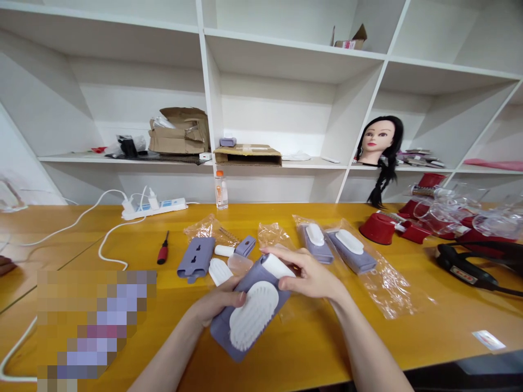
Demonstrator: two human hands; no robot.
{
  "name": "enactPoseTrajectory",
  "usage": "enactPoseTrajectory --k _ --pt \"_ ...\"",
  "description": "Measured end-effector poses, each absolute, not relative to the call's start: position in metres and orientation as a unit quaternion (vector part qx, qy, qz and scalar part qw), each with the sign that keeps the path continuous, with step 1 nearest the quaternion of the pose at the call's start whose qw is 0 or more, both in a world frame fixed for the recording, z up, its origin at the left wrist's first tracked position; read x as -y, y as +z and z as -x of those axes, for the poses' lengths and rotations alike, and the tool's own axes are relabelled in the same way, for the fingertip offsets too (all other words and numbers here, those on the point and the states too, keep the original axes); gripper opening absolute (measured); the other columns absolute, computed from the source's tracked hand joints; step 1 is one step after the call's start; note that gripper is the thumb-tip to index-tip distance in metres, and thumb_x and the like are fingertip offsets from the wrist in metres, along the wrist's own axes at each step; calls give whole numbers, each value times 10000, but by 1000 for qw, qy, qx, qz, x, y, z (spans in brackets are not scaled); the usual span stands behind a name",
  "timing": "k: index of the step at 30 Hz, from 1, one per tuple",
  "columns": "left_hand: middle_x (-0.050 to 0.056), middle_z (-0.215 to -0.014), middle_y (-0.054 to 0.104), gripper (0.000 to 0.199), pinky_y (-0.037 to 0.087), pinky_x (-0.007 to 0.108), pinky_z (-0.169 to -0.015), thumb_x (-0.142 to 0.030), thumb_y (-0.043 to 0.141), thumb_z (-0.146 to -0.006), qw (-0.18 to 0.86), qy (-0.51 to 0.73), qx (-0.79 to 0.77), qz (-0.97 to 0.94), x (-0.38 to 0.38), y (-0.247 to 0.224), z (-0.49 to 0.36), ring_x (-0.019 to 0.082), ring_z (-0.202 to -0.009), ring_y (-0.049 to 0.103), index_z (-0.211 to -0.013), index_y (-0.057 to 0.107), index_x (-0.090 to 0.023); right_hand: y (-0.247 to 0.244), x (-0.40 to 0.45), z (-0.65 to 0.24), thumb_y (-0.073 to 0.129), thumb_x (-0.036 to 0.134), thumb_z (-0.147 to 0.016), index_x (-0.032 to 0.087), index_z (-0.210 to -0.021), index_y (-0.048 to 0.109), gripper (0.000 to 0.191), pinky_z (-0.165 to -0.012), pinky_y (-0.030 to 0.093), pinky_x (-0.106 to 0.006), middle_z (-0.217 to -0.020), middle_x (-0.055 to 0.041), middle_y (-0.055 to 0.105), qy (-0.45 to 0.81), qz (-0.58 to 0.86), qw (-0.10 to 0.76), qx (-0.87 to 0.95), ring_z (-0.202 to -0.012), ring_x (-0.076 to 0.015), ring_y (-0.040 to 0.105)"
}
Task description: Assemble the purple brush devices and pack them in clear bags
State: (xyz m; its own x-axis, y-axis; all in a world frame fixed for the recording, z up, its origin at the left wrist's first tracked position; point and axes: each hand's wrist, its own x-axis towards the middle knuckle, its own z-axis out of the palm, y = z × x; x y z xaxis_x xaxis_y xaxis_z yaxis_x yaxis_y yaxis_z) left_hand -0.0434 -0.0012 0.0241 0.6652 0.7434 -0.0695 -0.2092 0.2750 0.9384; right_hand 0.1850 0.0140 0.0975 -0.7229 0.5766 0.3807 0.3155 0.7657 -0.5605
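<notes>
Lavender silicone brush (261,286) with a white bristled oval head (253,317), clamped between fingers of the left hand (216,302) and right hand (308,272).

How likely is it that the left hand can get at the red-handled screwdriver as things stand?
Likely yes: the left hand is holding a lilac brush case but would need to let go; yellow tabletop lies between it and the screwdriver.

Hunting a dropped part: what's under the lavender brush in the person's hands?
The lavender brush is gripped by the left hand and right hand over the yellow table. The table patch beneath it is covered, so anything there cannot be seen.
</notes>
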Motion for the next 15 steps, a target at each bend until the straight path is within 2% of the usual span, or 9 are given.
enactPoseTrajectory --k 2,7,11,13,15 --pt "45 -756 633 659 377 312 -702 -458 738 -524 745 325 -263 -520 2 26 44 219 -767 543 -1095 598 -160 97 -11 -181 484 434 -830 217 -1292 415 515 -511 282 -204 -737 9 568 202 257 286 901 -522 -79 326" --pt "54 -833 634 678 364 275 -660 -456 754 -493 709 342 -260 -560 4 29 46 205 -765 520 -1081 615 -148 100 -5 -176 360 392 -892 204 -1293 421 447 -596 327 -222 -778 -18 577 165 250 274 914 -617 -104 426" --pt "64 -851 637 699 370 280 -653 -455 751 -494 725 326 -259 -548 2 24 48 206 -751 532 -1103 596 -151 100 -3 -176 368 391 -891 206 -1288 426 442 -571 306 -218 -686 8 526 160 287 244 912 -584 -100 390" --pt "72 -883 639 717 382 306 -683 -449 753 -487 750 314 -260 -521 1 20 49 222 -769 551 -1120 580 -160 95 -5 -175 315 403 -909 207 -1193 519 400 -568 306 -220 -639 25 486 201 304 244 899 -567 -95 364" --pt "78 -917 637 743 386 330 -716 -438 761 -474 766 308 -261 -500 -1 16 50 241 -804 561 -1137 562 -170 87 -10 -174 245 426 -922 178 -970 624 456 -557 309 -221 -587 34 435 272 312 246 877 -549 -90 346"
